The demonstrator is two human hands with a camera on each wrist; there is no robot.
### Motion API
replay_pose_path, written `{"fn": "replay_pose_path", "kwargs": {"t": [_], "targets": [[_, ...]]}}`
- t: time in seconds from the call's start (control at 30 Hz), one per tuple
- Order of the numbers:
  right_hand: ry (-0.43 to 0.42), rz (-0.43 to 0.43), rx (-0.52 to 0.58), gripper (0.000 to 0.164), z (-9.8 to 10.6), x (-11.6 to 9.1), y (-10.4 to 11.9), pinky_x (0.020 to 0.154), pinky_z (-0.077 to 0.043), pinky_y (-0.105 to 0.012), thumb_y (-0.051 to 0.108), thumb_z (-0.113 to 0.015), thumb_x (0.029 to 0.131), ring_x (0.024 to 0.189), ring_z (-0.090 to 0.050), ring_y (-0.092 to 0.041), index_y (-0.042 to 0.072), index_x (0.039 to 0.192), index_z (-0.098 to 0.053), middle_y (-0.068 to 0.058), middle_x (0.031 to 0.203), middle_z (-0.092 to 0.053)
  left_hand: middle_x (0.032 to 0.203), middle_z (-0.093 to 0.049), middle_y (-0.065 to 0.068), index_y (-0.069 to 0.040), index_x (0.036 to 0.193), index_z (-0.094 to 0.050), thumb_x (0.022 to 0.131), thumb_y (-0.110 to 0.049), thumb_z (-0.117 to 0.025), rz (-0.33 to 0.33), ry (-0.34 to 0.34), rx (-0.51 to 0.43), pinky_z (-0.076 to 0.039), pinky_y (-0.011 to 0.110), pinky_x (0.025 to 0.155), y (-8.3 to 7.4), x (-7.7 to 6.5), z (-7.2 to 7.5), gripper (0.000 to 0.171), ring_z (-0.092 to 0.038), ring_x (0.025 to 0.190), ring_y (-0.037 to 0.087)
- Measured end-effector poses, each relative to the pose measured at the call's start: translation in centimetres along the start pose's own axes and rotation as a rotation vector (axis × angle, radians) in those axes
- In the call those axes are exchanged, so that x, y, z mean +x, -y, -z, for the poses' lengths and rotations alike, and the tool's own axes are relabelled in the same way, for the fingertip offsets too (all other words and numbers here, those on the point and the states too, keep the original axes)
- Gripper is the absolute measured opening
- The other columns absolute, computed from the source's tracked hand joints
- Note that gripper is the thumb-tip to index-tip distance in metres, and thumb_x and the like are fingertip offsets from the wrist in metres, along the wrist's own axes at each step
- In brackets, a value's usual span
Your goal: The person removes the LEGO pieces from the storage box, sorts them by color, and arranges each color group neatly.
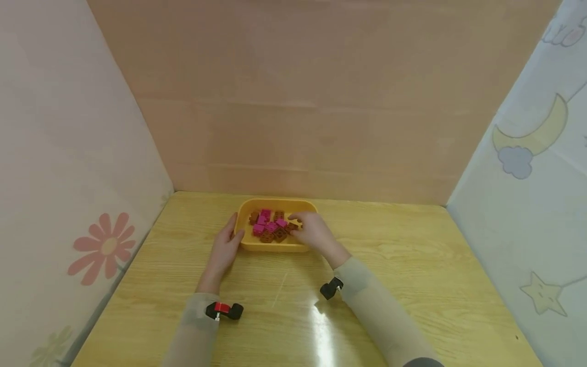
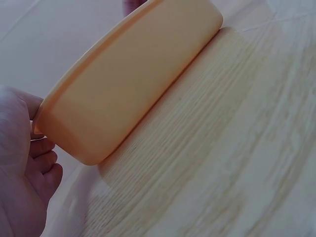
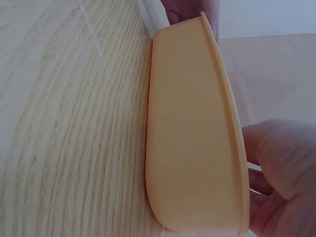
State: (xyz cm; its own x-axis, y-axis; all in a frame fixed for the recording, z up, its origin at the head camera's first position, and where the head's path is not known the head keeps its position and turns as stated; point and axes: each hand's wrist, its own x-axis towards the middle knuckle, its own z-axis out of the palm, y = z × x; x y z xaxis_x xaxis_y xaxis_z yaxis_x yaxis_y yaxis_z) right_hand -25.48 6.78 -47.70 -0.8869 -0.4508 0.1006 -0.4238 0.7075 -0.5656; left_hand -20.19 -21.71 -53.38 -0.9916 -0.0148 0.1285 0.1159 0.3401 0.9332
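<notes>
A yellow plastic tray (image 1: 275, 247) stands on the table near the back wall. Inside it lie several toy building blocks, some pink (image 1: 259, 229) and some brown (image 1: 267, 237). My left hand (image 1: 224, 247) grips the tray's left end, thumb at the rim and fingers along the outside; the left wrist view shows this hand (image 2: 22, 163) against the tray wall (image 2: 133, 79). My right hand (image 1: 316, 234) reaches over the right end, thumb and forefinger down among the brown blocks. In the right wrist view, the tray wall hides this hand's (image 3: 281, 173) fingertips; I cannot tell whether they pinch a block.
The wooden table (image 1: 403, 265) extends around the tray. Behind it rises a plain tan wall (image 1: 293, 142). White side panels with a flower (image 1: 107, 246) on the left and a moon (image 1: 536, 135) on the right bound the table. Both sleeves carry black wrist mounts (image 1: 331, 288).
</notes>
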Motion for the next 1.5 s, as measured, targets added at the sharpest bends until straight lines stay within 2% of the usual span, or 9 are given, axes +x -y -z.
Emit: {"fn": "replay_pose_path", "kwargs": {"t": [0.2, 0.47, 0.73, 0.93, 1.1, 1.3, 1.5], "targets": [[0.012, -0.005, -0.047, 0.042, -0.1, 0.4, -0.4, 0.101, -0.059, -0.05, 0.009, -0.083, 0.093, 0.12, -0.069, -0.034, 0.004, 0.133, -0.073, -0.014, 0.133, -0.072, 0.174, -0.025, 0.018, -0.001, 0.169, -0.026, 0.114, -0.017, -0.053, -0.002, 0.003, -0.017, -0.017, 0.049, 0.132, 0.0, 0.1, -0.5, 0.063, -0.023, 0.161, 0.035], [0.01, -0.055, -0.128, 0.044, -0.7, 0.6, -1.0, 0.096, -0.06, -0.048, 0.015, -0.085, 0.091, 0.113, -0.071, -0.03, 0.007, 0.131, -0.072, -0.01, 0.126, -0.074, 0.174, -0.025, 0.016, -0.002, 0.169, -0.027, 0.114, -0.019, -0.053, -0.003, 0.01, -0.017, -0.018, 0.049, 0.132, 0.1, 0.0, -0.8, 0.063, -0.023, 0.161, 0.034], [0.009, -0.107, -0.183, 0.044, -0.9, 0.7, -0.9, 0.095, -0.061, -0.047, 0.02, -0.085, 0.091, 0.109, -0.072, -0.03, 0.003, 0.13, -0.073, -0.012, 0.123, -0.075, 0.175, -0.024, 0.015, -0.003, 0.169, -0.028, 0.115, -0.022, -0.053, -0.011, 0.021, -0.048, -0.018, 0.049, 0.132, 0.1, 0.0, -0.6, 0.063, -0.02, 0.162, 0.033], [0.007, -0.107, -0.213, 0.04, -1.0, 0.8, -0.6, 0.089, -0.062, -0.046, 0.021, -0.087, 0.088, 0.099, -0.072, -0.028, 0.003, 0.121, -0.076, -0.01, 0.111, -0.077, 0.175, -0.024, 0.013, -0.004, 0.169, -0.028, 0.115, -0.022, -0.053, -0.002, 0.022, -0.041, -0.018, 0.048, 0.132, 0.0, -0.1, -0.5, 0.063, -0.02, 0.162, 0.032], [-0.009, -0.101, -0.229, 0.036, -1.1, 0.9, -0.4, 0.087, -0.062, -0.045, 0.02, -0.087, 0.086, 0.095, -0.072, -0.026, 0.003, 0.117, -0.078, -0.009, 0.109, -0.078, 0.175, -0.023, 0.014, -0.003, 0.169, -0.028, 0.115, -0.021, -0.053, 0.0, 0.017, -0.045, -0.019, 0.048, 0.132, 0.0, -0.1, -0.4, 0.063, -0.02, 0.162, 0.033], [-0.005, -0.121, -0.235, 0.021, -1.3, 0.9, -0.4, 0.071, -0.057, -0.04, 0.02, -0.087, 0.086, 0.075, -0.061, -0.019, 0.007, 0.1, -0.078, -0.002, 0.089, -0.073, 0.176, -0.023, 0.013, -0.004, 0.169, -0.027, 0.114, -0.02, -0.053, -0.001, 0.014, -0.029, -0.02, 0.048, 0.131, 0.2, -0.1, -0.4, 0.063, -0.021, 0.162, 0.032], [-0.005, -0.128, -0.277, 0.022, -1.4, 1.0, -0.5, 0.074, -0.058, -0.039, 0.023, -0.087, 0.088, 0.077, -0.061, -0.016, 0.008, 0.103, -0.08, -0.002, 0.093, -0.074, 0.175, -0.025, 0.016, -0.002, 0.168, -0.028, 0.114, -0.018, -0.055, -0.03, 0.007, -0.033, -0.019, 0.048, 0.132, 0.5, 0.0, -0.5, 0.063, -0.021, 0.162, 0.033]]}}
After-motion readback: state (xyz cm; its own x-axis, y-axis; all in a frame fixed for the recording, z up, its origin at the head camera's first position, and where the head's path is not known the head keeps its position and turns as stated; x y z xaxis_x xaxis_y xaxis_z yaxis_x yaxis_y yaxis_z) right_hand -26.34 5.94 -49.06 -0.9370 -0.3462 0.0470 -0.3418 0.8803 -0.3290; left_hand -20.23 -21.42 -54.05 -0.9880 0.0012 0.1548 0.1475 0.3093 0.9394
